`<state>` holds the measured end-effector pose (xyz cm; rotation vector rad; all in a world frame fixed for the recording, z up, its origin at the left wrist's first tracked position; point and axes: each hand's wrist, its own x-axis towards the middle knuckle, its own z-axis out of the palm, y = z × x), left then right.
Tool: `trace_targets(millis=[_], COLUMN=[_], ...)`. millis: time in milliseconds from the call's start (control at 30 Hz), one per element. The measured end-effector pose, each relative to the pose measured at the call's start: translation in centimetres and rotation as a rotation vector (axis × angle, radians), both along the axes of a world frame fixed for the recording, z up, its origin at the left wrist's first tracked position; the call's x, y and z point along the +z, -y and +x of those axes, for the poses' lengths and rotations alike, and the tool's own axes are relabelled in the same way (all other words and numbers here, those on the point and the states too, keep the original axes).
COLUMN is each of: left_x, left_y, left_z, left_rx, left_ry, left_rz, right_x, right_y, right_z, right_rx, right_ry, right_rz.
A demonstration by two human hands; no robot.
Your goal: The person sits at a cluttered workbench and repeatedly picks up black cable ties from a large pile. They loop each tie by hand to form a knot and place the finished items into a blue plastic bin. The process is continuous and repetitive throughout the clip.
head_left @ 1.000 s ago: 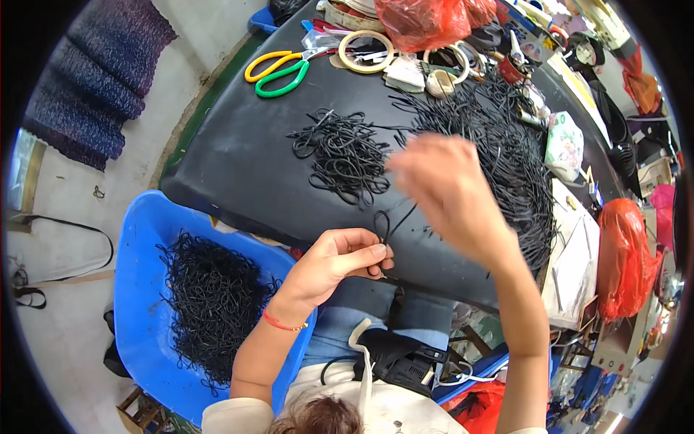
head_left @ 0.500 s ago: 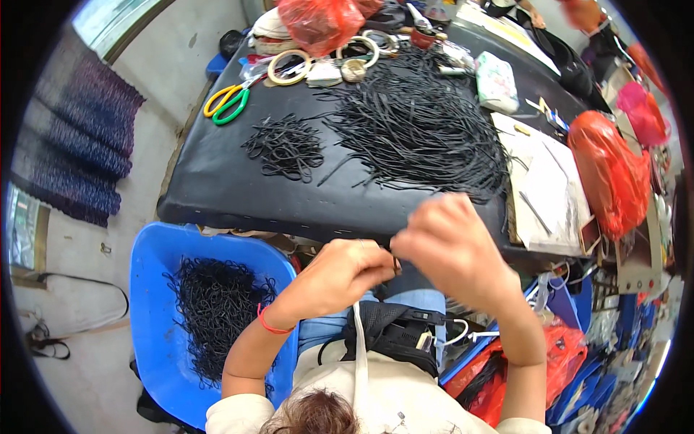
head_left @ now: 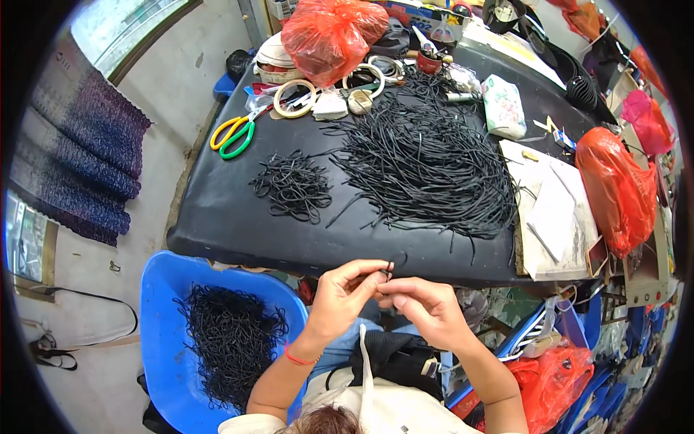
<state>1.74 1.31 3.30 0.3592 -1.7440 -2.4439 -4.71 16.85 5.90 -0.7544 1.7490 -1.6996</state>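
Just in front of the table's near edge, my left hand [head_left: 344, 295] pinches a short black cord [head_left: 391, 267] between thumb and forefinger. A small loop of it sticks up above the fingertips. My right hand [head_left: 428, 309] meets the left at the fingertips, its thumb and fingers closed on the same cord; the cord's lower part is hidden by the fingers. On the black table [head_left: 238, 224] beyond lie a large heap of loose black cords [head_left: 434, 166] and, left of it, a smaller pile of looped cords [head_left: 293, 186].
A blue tub [head_left: 160, 318] holding many black cord loops stands at lower left. Scissors [head_left: 233, 137], tape rolls [head_left: 295, 99] and a red bag [head_left: 325, 43] lie along the table's far left. A white board [head_left: 535, 249] and another red bag [head_left: 614, 192] are at right.
My right hand, raised and blurred before, has come down to the left hand's fingertips. The view has shifted, so the table sits lower in the picture.
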Motion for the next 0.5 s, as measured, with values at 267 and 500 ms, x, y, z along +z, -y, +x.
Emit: trace_targets(millis=[267, 500], left_x=[-1.0, -1.1], left_y=[0.2, -2.3], left_z=[-0.8, -0.9], left_rx=[0.092, 0.31], left_ry=[0.03, -0.056], left_rz=[0.15, -0.114], right_x=[-1.5, -0.5], right_y=[1.5, 2.0], right_z=[-1.1, -0.6], right_rx=[-0.198, -0.321], right_ry=[-0.154, -0.101], right_rz=[0.109, 0.177])
